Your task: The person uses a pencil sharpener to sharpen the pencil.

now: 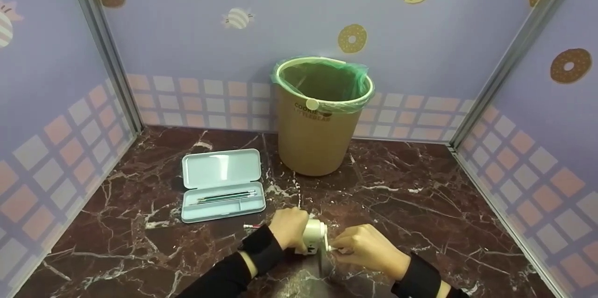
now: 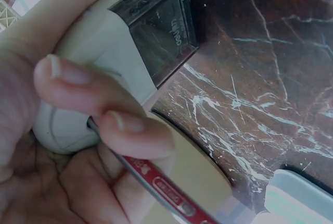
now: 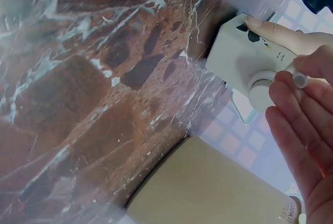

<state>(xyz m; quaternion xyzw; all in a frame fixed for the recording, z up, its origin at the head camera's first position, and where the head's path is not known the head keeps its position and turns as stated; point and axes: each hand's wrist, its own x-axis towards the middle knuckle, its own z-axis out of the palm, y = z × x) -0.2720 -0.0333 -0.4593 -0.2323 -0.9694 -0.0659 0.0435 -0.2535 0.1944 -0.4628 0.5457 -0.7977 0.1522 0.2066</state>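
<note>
A cream hand-crank pencil sharpener (image 1: pixel 314 229) stands on the dark marbled tabletop. My left hand (image 1: pixel 288 228) grips its body from the left, and its smoky see-through shavings drawer (image 2: pixel 164 34) shows in the left wrist view. Out of the sharpener's hole comes a red pencil (image 2: pixel 174 198), passing beside my curled left fingers; its far end sticks out left of my hand in the head view. On the sharpener's other side, my right hand (image 1: pixel 366 247) pinches the small knob (image 3: pixel 300 79) of the crank between thumb and fingers.
An open light-blue pencil case (image 1: pixel 222 168) lies at the left with several pencils (image 1: pixel 229 196) inside. Behind the sharpener, a tan trash bin (image 1: pixel 315 141) with a green liner (image 1: pixel 362 76) stands near the back wall. Patterned walls enclose the back and both sides.
</note>
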